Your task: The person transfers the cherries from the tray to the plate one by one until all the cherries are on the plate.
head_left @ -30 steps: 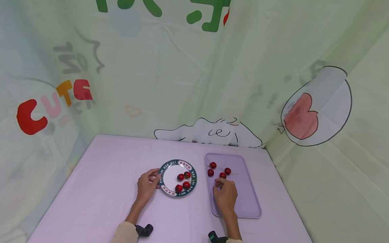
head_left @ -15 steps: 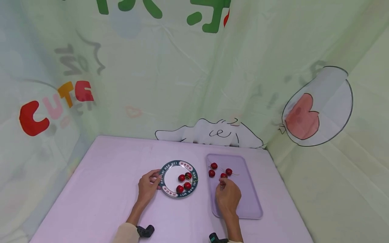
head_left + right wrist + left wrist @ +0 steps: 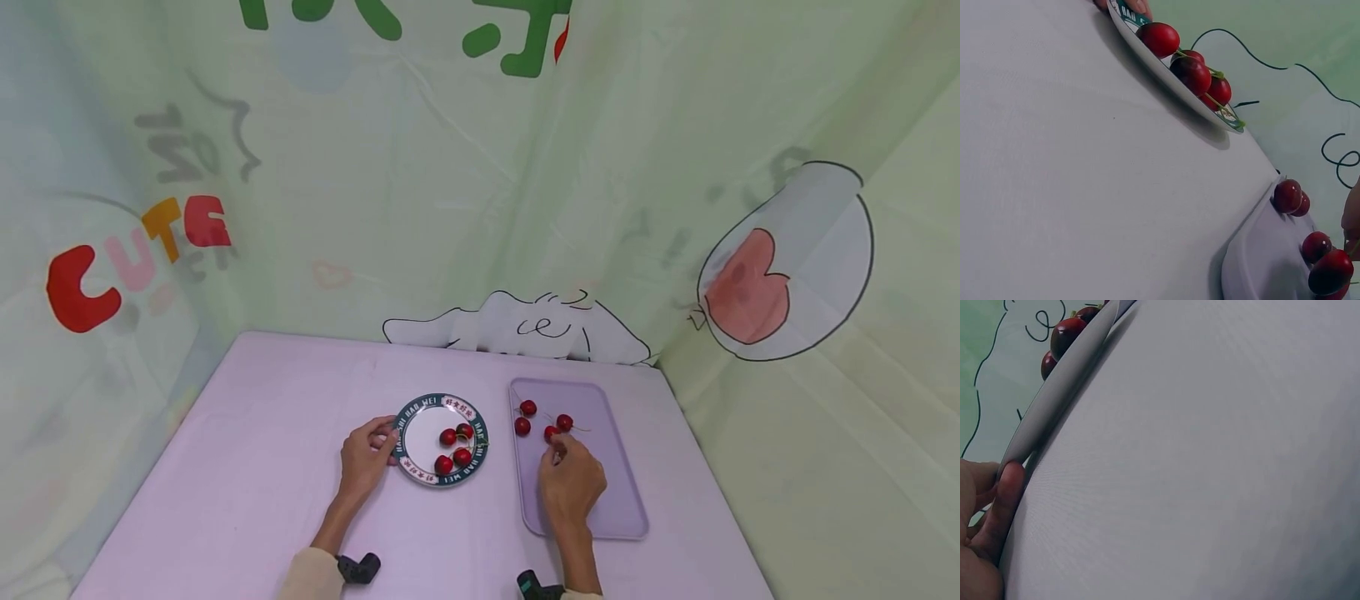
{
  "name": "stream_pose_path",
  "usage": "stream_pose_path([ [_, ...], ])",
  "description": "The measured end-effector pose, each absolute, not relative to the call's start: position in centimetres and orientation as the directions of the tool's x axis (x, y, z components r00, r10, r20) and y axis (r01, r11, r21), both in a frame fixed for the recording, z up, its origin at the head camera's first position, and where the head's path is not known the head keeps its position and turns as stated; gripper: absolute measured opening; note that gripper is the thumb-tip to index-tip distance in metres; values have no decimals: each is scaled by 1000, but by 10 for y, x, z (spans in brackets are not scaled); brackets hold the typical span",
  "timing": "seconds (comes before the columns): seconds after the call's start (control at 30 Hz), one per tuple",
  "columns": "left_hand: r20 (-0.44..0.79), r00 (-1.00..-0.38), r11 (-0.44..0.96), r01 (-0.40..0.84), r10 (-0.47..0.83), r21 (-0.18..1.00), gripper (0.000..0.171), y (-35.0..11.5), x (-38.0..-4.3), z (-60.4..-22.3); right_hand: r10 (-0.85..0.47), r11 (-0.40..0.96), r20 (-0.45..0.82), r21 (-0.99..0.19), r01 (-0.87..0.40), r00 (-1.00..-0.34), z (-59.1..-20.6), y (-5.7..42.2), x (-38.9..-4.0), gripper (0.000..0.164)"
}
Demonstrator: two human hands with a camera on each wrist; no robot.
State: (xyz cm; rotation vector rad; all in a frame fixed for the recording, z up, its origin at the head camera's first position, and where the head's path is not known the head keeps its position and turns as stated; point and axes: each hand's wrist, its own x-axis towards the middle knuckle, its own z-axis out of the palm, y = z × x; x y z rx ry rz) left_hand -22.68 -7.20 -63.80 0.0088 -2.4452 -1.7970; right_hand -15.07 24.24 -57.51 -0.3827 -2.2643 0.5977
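Gripping plate [image 3: 411, 411] edge — left hand [image 3: 365, 454] (cherries [image 3: 462, 457] near opposite edge).

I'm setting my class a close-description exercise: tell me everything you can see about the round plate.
The plate is glossy and looks ceramic, with a white centre and a dark teal rim carrying white capital letters and two pale panels of red characters. It sits face up on the pale table, beside the tray but apart from it. Four red cherries lie on its right half; the left hand grips its left edge.
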Motion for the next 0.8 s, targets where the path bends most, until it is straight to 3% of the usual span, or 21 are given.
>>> stream_pose_path([
  [0.37, 83, -994, 301, 59, -68, 952, 33, -72, -225, -639, 459, 830, 606, -553, 71, -650, -571, 248, -149, 8],
  [0.8, 84, -994, 311, 59, -66, 948, 33, -72, -229, -639, 555, 720, 577, -694, -1, -600, -552, 249, -149, 7],
])
